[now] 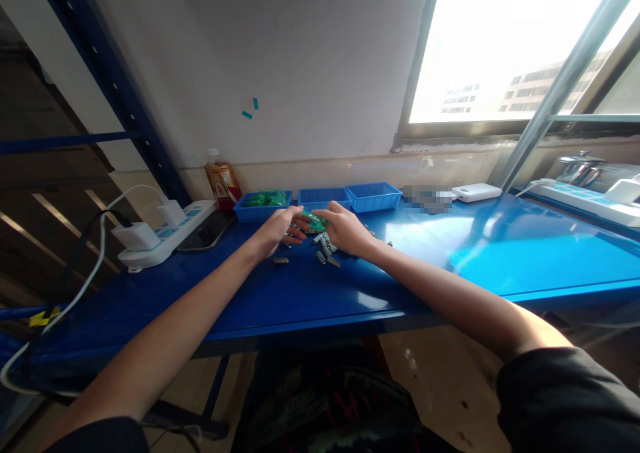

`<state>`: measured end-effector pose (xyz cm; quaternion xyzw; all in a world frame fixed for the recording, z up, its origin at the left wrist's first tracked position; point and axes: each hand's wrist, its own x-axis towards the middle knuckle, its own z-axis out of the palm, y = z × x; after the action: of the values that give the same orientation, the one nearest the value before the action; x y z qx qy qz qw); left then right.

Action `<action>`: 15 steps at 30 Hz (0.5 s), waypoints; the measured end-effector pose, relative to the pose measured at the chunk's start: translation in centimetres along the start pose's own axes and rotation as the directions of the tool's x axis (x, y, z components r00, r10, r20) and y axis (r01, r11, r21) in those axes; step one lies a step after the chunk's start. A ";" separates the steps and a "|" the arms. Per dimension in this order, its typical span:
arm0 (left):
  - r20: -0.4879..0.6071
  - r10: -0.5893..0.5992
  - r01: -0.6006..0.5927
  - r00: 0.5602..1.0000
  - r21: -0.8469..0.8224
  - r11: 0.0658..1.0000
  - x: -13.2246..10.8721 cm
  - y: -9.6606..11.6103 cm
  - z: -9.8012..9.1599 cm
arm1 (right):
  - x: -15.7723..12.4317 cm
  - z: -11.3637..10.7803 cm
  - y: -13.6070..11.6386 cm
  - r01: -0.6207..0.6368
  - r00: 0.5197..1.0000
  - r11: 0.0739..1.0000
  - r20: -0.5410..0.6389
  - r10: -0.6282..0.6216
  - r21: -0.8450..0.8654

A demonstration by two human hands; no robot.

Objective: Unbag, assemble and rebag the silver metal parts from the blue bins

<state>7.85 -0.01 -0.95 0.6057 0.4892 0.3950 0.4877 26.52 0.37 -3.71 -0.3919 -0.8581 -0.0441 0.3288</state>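
Observation:
My left hand [278, 231] and my right hand [347, 229] meet over a small green circuit board [315, 222] on the blue table [500, 253], fingers curled round its edges. Several small grey metal parts [326, 249] lie scattered on the table just below my hands. One of them [281, 260] lies apart, under my left wrist. Behind my hands stand three blue trays: the left tray [263, 206] holds green boards, the middle tray [323, 197] and the right tray [373, 195] look shallow, and their contents do not show.
A white power strip [165, 233] with plugs and cables sits at the left, a dark phone [207, 231] beside it. A bottle [221, 183] stands by the wall. A white box [476, 191] and a second strip [585, 203] lie at the right under the window.

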 end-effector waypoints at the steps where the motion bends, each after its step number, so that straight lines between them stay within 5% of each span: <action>1: 0.005 -0.011 0.011 1.000 0.014 1.000 -0.1 0.0 0.1 | 0.0 0.0 0.0 0.003 1.000 1.000 0.003 -0.003 -0.004; 5: 0.052 0.053 -0.062 0.997 0.182 0.981 -0.4 0.2 0.3 | 0.0 -0.1 -0.2 0.031 0.999 0.999 0.012 -0.031 -0.009; 8: -0.068 0.299 -0.230 0.952 0.484 0.844 -0.2 1.0 -1.0 | 0.0 -0.4 -0.6 0.079 0.997 0.997 0.005 -0.079 0.009; 10: -0.197 0.490 -0.223 0.849 0.708 0.670 0.6 1.7 -3.0 | 0.0 -0.6 -0.9 0.102 0.995 0.994 0.014 -0.102 0.027; 12: -0.302 0.574 -0.143 0.762 0.785 0.602 1.8 2.4 -5.7 | 0.0 -0.6 -1.0 0.104 0.994 0.994 0.031 -0.106 0.041; 15: -0.343 0.532 -0.072 0.774 0.787 0.613 4.3 2.9 -9.9 | 0.0 -0.6 -1.1 0.101 0.993 0.994 0.056 -0.104 0.051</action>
<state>-0.06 6.11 4.00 0.6860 0.6075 0.3987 -0.0382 26.11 -0.60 -3.04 -0.3405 -0.8871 -0.0287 0.3102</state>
